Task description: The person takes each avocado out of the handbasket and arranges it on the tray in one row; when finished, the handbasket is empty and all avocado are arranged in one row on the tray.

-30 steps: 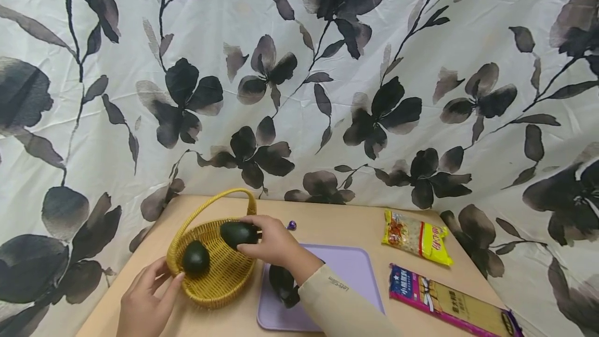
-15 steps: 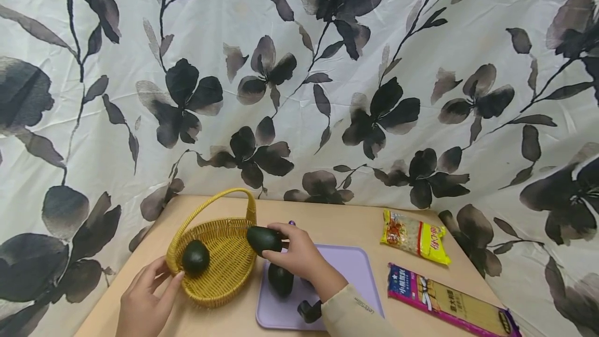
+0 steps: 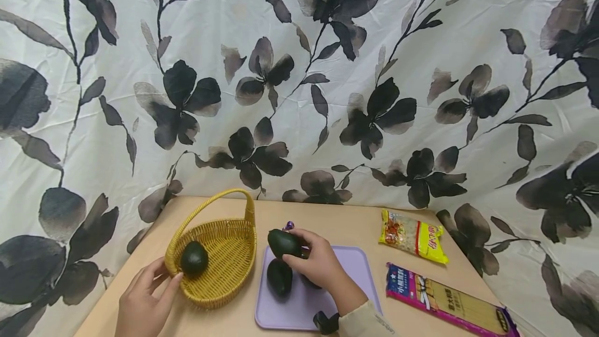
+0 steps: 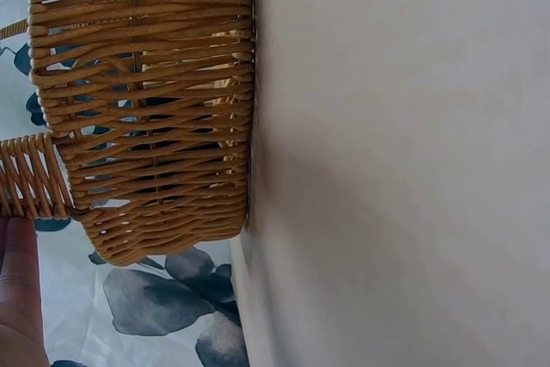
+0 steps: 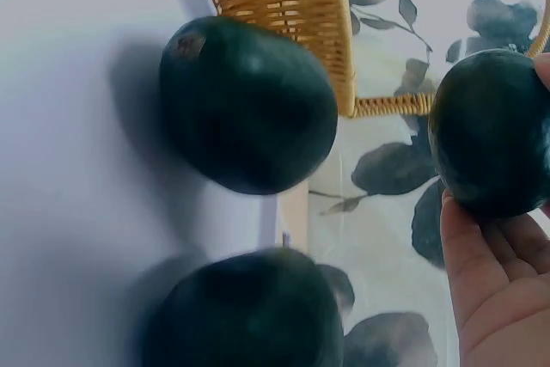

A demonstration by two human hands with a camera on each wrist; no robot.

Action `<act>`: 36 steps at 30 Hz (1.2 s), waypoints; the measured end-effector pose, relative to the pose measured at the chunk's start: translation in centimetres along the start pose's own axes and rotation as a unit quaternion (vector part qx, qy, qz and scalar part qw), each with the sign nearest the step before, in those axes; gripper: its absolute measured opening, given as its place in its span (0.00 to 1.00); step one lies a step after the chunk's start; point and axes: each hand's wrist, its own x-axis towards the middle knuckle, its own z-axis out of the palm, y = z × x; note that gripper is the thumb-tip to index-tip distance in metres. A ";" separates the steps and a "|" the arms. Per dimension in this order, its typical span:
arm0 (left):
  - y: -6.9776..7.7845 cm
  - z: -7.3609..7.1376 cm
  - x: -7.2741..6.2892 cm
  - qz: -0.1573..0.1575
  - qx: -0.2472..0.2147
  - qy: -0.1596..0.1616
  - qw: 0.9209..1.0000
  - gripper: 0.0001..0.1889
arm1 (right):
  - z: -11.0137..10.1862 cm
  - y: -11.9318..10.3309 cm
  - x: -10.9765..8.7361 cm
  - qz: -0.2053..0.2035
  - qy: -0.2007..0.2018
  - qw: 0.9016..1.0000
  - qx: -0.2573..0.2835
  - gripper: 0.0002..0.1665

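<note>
My right hand holds a dark green avocado between thumb and fingers, over the back left of the lilac tray. Below it on the tray lies another avocado; a further one is mostly hidden under the hand. In the right wrist view the held avocado is raised beside the two tray avocados. My left hand grips the yellow wicker basket at its left side, near the handle's base. One avocado sits inside the basket at the left.
Behind the tray lies a small shiny purple item, partly covered by the right hand. At the right are a yellow food bag and a long noodle packet. A floral cloth hangs behind the table.
My right hand has carried the avocado out of the basket, rightward to above the tray. The left hand and basket have stayed put.
</note>
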 end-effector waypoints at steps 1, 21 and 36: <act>0.1 0.0 0.0 0.000 -0.001 0.001 1.000 0.28 | -0.2 0.2 -0.2 0.002 0.003 1.000 0.006 0.34; 0.0 -0.1 0.1 0.004 0.000 0.007 1.000 0.28 | -3.7 3.6 -3.8 0.070 0.086 0.994 0.008 0.36; 0.0 0.1 0.1 0.006 -0.005 0.006 1.000 0.28 | -5.2 6.3 -6.1 0.097 0.136 0.984 0.057 0.32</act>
